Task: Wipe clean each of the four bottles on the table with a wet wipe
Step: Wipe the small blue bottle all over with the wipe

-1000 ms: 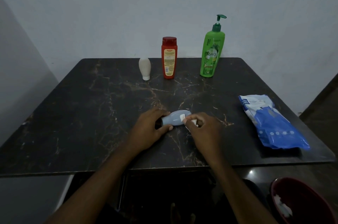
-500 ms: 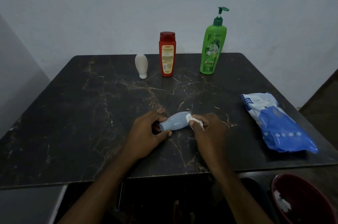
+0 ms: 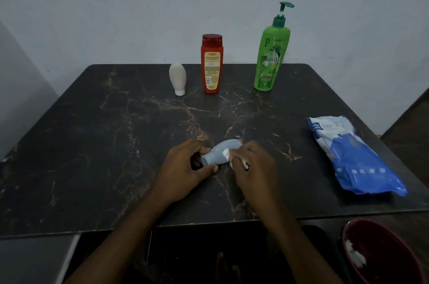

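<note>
Dark marbled bench (image 3: 92, 144).

Far edge, upright: cream oval bottle standing on its cap (image 3: 177, 78); red flat-sided plastic bottle (image 3: 211, 63); green pump bottle (image 3: 270, 58).

Near edge, middle: left hand (image 3: 183, 167) gripping the neck end of the small pale-blue plastic bottle (image 3: 220, 152), which is on its side. A crumpled white wet wipe (image 3: 228, 156) is pinched in the right hand (image 3: 255, 165) against the bottle's belly. The bottle is probably light and smooth, slippery once wet, so the neck hold suits.

Right edge: blue wipes pack (image 3: 352, 156).

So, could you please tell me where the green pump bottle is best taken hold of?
Probably round the middle of the green pump bottle, coming from the near side: it stands upright at the far edge of the table, its body is broad, and the thin pump head looks a poor handle.
</note>
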The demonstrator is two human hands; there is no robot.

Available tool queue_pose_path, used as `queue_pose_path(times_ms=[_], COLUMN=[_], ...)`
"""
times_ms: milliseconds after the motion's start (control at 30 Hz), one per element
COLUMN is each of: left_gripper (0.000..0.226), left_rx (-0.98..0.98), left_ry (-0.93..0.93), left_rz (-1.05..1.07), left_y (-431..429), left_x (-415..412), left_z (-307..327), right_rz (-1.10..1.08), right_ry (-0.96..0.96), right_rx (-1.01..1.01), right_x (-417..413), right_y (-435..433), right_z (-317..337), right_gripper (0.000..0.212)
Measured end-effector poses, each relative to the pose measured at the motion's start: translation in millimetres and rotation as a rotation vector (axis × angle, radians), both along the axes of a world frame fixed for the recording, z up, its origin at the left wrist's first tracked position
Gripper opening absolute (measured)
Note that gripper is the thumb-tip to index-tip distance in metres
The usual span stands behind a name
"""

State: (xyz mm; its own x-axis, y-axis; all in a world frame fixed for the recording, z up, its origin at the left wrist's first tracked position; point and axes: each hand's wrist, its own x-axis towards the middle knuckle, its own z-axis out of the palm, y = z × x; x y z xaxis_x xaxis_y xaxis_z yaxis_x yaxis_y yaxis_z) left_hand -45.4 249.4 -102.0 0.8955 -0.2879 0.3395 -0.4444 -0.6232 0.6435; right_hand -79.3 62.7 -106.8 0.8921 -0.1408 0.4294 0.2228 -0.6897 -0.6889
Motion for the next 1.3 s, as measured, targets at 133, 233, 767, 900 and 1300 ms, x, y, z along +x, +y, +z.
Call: queue_pose_path(times_ms=[133, 233, 767, 900, 1300], left_gripper=[0.033, 0.031, 0.031, 0.03, 0.038], left_rx=[-0.003, -0.018, -0.047, -0.054, -0.047], left_ry=[0.008, 0.006, 0.045, 0.037, 0.063], left_rz=[-0.008, -0.003, -0.011, 0.0, -0.041], left_y=[0, 0, 2, 1, 5], left_x=[-1, -1, 1, 1, 2], left_z=[3, 3, 4, 4, 1], right_rz=[-0.162, -0.02, -0.148, 0.0, -0.214], right_ry=[0.058, -0.005, 0.12, 0.027, 0.122], right_rx=[0.076, -0.058, 0.194, -0.003, 0.208], right_x=[7, 3, 5, -3, 10], right_y=[-10, -5, -7, 2, -14], right_z=[0, -2, 1, -1, 0], right_gripper=[0.013, 0.012, 0.007, 0.01, 0.012])
